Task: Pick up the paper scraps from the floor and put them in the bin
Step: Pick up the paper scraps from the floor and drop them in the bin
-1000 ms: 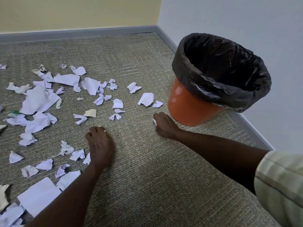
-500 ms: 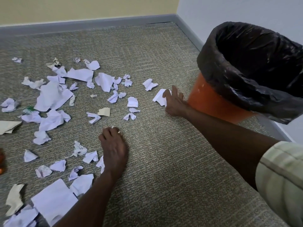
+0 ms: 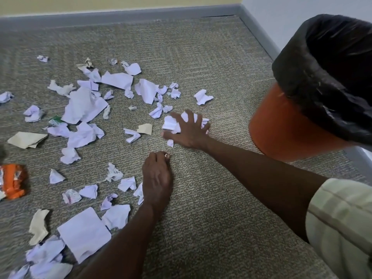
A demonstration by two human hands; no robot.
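White paper scraps (image 3: 84,105) lie scattered over the carpet from the centre to the left. My right hand (image 3: 187,130) lies flat with fingers spread on a small heap of scraps (image 3: 171,123), just left of the bin. The bin (image 3: 281,127) is orange with a black liner (image 3: 322,73) and stands at the right, tilted in view. My left hand (image 3: 157,178) rests on the carpet as a fist, nearer to me, with a tiny white scrap (image 3: 166,155) pinched at its fingertips. More scraps (image 3: 126,184) lie just left of that hand.
A crumpled orange wrapper (image 3: 13,182) lies at the left edge. Beige paper pieces (image 3: 26,139) are mixed among the white ones. A grey skirting board (image 3: 120,15) runs along the far wall and down the right, behind the bin. Bare carpet (image 3: 211,228) stretches between my arms.
My right hand went from a fist near the bin's base, out to a scrap by the bin, then left onto a heap with fingers spread. The left fist has stayed put.
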